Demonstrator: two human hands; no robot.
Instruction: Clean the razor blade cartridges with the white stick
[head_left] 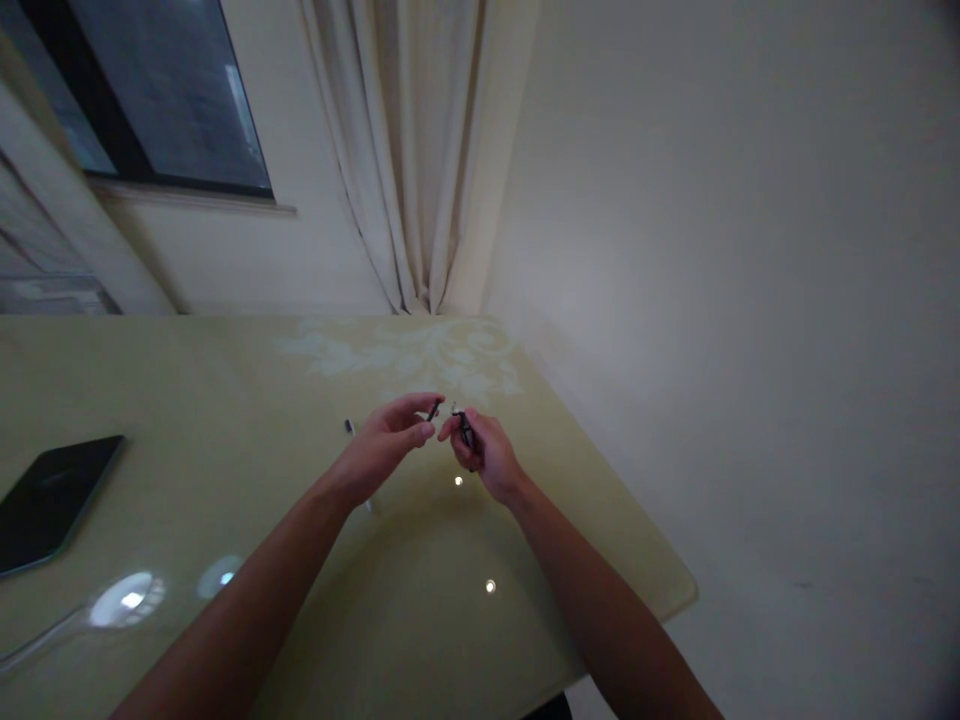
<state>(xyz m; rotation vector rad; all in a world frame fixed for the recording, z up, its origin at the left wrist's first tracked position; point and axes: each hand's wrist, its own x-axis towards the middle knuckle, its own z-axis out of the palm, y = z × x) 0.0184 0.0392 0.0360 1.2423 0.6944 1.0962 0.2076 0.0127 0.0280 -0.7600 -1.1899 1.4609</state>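
Observation:
My left hand (394, 435) is over the far part of the table. Its thumb and fingers pinch a small dark stick-like piece (433, 410), whose kind I cannot make out. Just to the right, my right hand (484, 450) has its fingers curled round a small black object (466, 430) with a shiny, pale tip. Most of that object is hidden by the fingers. A narrow gap separates the two held pieces. Partly behind my left hand lies a slim white pen-like stick with a dark end (349, 426).
The glossy pale-green table (420, 620) has a leaf pattern at its far edge and meets a bare wall (735, 300) on the right. A black tablet (56, 500) lies at the left. Nearby is a shiny spoon-like shape (120, 602). A curtain (412, 150) hangs behind.

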